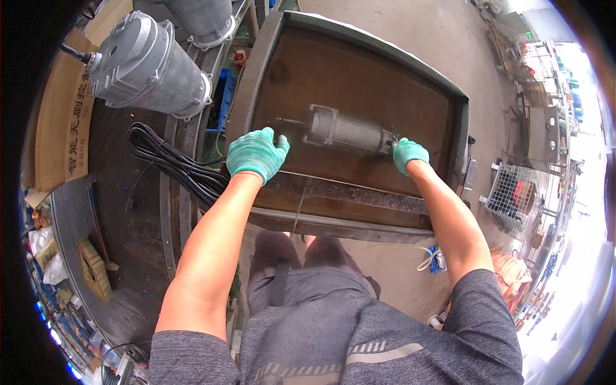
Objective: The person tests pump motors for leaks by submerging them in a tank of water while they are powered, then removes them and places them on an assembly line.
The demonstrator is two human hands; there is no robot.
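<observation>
A grey cylindrical motor (353, 131) lies on its side in a shallow metal tank (463, 128) of brownish water. A thin rod or shaft sticks out from its left end. In a green glove, my right hand (409, 154) is closed on the small fitting at the motor's right end. My left hand (256, 153), gloved the same way, is by the tank's left wall, a short way left of the motor. Its fingers are curled, with thumb and forefinger toward the rod but apart from it; what they hold, if anything, is hidden.
Left of the tank, a bench carries a large grey motor housing (151, 67), a coil of black cable (176, 160) and a cardboard box (61, 128). A blue bin (221, 99) sits between bench and tank. Wire cages (513, 197) stand at right. A metal bar (359, 192) crosses the tank's near side.
</observation>
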